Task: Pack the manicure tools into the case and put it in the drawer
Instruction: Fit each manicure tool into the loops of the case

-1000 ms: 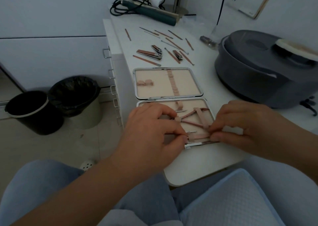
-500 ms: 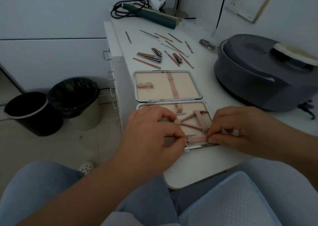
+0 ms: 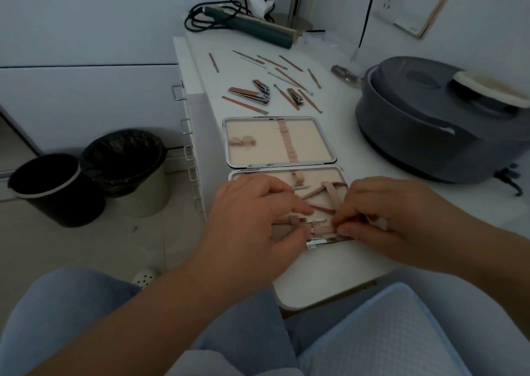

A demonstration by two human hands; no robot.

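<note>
A pink manicure case [image 3: 321,135] with a chrome rim lies open flat on the white table. Its far half holds only elastic loops. In the near half rests a pair of pink-handled nippers [image 3: 321,200] under a strap. My left hand [image 3: 252,218] lies over the near half's left side, fingertips pinching a flat pink tool [image 3: 321,228] by the front rim. My right hand [image 3: 381,215] pinches the same tool's right end. Loose tools lie beyond the case: nail clippers [image 3: 252,93], a small clipper [image 3: 295,94] and several thin pink sticks [image 3: 286,71].
A grey round appliance [image 3: 430,117] stands at the right, its cord plugged into the wall. A dark hair iron [image 3: 252,28] with a coiled cable lies at the back. Drawer handles [image 3: 186,126] run down the cabinet's left face. Two bins [image 3: 86,175] stand on the floor.
Both hands stay pinched on the flat tool at the case's front rim and have shifted only slightly. The view has tilted a little.
</note>
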